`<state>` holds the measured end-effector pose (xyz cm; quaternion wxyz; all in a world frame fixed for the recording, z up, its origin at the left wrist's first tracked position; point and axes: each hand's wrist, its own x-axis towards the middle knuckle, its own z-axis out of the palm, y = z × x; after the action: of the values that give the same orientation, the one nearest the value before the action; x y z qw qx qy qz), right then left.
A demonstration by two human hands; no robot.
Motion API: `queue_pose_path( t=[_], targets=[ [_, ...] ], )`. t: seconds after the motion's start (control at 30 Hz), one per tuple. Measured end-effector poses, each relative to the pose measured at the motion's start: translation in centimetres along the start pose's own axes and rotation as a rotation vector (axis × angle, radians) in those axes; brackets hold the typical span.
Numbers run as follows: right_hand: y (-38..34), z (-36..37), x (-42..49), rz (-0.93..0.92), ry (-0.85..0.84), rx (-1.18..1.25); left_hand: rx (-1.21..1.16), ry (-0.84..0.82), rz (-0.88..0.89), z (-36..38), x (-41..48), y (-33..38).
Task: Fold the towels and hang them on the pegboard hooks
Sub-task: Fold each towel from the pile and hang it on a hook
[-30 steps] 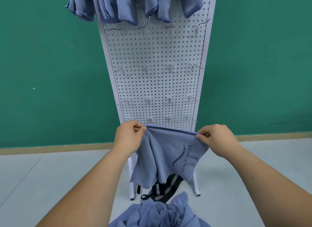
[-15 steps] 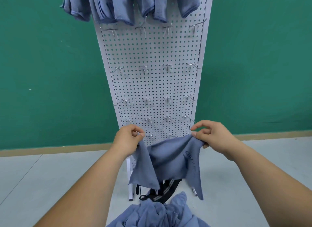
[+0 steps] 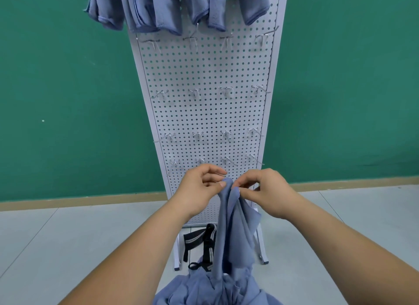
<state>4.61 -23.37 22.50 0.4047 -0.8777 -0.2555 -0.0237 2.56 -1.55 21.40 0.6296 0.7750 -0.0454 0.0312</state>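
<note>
Thin blue-grey microfibre towel [image 3: 233, 225] is held up in front of the lower part of the white perforated metal pegboard [image 3: 208, 114]. Its top is bunched to a narrow peak btwn the two hands. From there it hangs limp in long vertical folds, w/ one loose corner flaring out on the right. Its lower end runs down into the heap of same-coloured towels [image 3: 204, 291] at the bottom of view, close to the person.

Left hand [image 3: 199, 186]: thumb & forefinger pinch the towel's peak from the left, other fingers loosely curled above. Right hand [image 3: 265, 191]: thumb & fingertips pinch the same peak from the right. The hands are just beside each other, both forearms bare.

Pegboard stands on pale grey floor [image 3: 68, 248] against a green wall [image 3: 68, 100], w/ rows of small metal hooks [image 3: 194, 92] across it. Folded blue-grey hung towels [image 3: 158, 9] drape along its top, cut off by the frame edge. At the foot of the board, partly behind the held towel, there's a black strap w/ white stripes [image 3: 199, 239].
</note>
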Motion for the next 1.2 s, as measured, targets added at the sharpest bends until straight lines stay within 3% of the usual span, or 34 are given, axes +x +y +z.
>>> queue_pose_path(
  t=[0.37, 0.57, 0.77, 0.97, 1.2],
  targets=[
    [-0.1, 0.9, 0.3, 0.134, 0.099, 0.107, -0.036, -0.026, 0.076, 0.8, -1.1, 1.3],
    [0.5, 1.0, 0.3, 0.088, -0.063, 0.087, 0.045, -0.023, 0.077, 0.9, -0.6, 0.4],
    [1.4, 1.3, 0.5, 0.151, -0.015, 0.078, 0.070, -0.076, 0.040, 1.0, -0.4, -0.1],
    [1.0, 1.1, 0.5, 0.182, -0.021, 0.109, 0.366, -0.113, 0.113, 1.2, -0.5, -0.9],
    [1.5, 1.1, 0.6, 0.146, -0.032, 0.020, 0.422, -0.066, 0.151, 0.5, 0.3, -1.4]
  ],
)
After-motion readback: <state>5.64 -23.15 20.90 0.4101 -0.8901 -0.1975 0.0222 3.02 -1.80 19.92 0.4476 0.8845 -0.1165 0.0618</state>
